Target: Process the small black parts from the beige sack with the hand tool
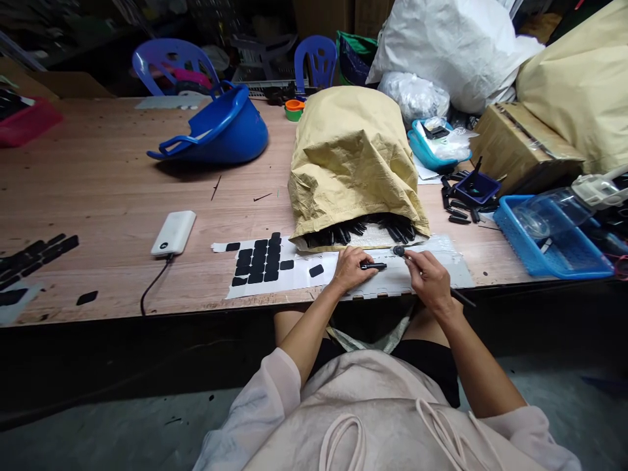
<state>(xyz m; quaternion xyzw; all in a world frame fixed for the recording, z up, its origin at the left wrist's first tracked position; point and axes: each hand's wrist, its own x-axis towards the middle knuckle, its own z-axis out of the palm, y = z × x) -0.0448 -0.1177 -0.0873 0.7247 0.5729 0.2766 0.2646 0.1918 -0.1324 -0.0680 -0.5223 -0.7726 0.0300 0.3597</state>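
Note:
Near the table's front edge, my left hand grips a small black elongated piece that points to the right. Just to the right, my right hand pinches a small dark round piece between thumb and fingers. The two held pieces are apart. Behind both hands lies a tan sack, its mouth facing me, with many black pieces inside. Left of my left hand, black rounded patches sit in rows on a white sheet, with one loose patch nearer the hand.
A white power bank with a cable and a tipped blue basin are on the left. At right are a blue basket, a cardboard box, a small dark tray and scattered black pieces.

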